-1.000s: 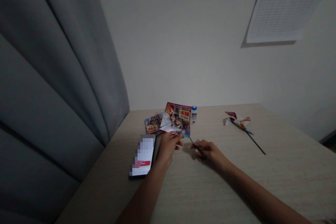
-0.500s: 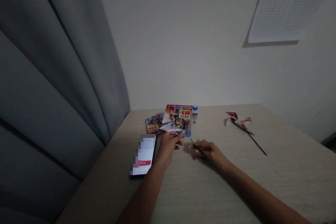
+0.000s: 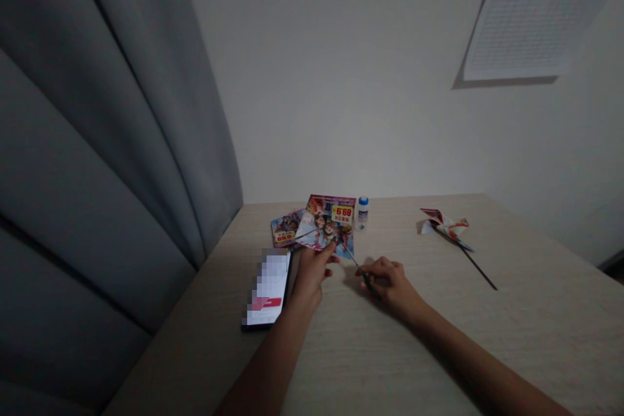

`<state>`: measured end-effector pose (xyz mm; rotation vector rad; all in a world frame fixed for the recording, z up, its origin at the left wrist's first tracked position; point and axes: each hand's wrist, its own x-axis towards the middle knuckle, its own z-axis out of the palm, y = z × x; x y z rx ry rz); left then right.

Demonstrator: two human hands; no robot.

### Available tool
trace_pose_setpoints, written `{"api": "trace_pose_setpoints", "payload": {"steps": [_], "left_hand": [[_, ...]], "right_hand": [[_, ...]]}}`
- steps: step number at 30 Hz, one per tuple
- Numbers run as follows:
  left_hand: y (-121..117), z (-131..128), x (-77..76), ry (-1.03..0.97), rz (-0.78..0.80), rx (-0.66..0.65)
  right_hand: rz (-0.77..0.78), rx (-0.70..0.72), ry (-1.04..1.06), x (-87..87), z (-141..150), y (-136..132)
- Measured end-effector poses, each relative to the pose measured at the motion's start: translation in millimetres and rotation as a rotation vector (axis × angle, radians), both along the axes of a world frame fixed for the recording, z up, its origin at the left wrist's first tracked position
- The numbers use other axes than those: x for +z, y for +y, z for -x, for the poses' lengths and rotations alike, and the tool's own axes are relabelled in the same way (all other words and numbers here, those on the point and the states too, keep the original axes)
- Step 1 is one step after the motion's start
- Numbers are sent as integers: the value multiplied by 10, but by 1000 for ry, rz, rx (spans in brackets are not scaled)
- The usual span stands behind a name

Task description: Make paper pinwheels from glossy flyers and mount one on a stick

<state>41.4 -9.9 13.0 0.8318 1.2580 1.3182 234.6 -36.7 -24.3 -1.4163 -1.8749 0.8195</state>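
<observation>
My left hand (image 3: 311, 271) pinches the near edge of a colourful printed paper (image 3: 327, 223) that is folded and partly lifted off the wooden table (image 3: 439, 338). My right hand (image 3: 390, 279) is closed round a thin dark stick (image 3: 358, 266) whose far end reaches up to the paper's lower right part. A second printed sheet (image 3: 284, 231) lies flat just left of the held one.
A phone (image 3: 267, 287) with a lit screen lies left of my left wrist. A small white bottle with a blue cap (image 3: 362, 212) stands behind the paper. A finished paper pinwheel on a stick (image 3: 451, 229) lies at the right. A grey curtain (image 3: 97, 143) hangs on the left; a printed sheet (image 3: 526, 19) hangs on the wall.
My right hand has turned slightly and shifted a little toward the paper with the stick. The held paper has tilted a bit. My left hand stays in place.
</observation>
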Motion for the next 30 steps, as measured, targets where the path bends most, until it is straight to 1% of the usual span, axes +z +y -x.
{"api": "trace_pose_setpoints", "payload": {"steps": [4, 8, 15, 20, 22, 30], "left_hand": [[6, -6, -25, 70, -79, 38], [11, -12, -21, 115, -122, 47], [-14, -37, -9, 156, -170, 0], [-14, -37, -5, 144, -160, 2], [-7, -36, -6, 136, -153, 0], [-14, -37, 3, 110, -149, 1]], "right_hand": [[8, 20, 35, -7, 18, 9], [20, 49, 94, -27, 22, 23], [43, 71, 196, -32, 26, 30], [124, 104, 299, 10, 44, 17], [132, 109, 323, 16, 50, 17], [198, 107, 436, -49, 68, 26]]}}
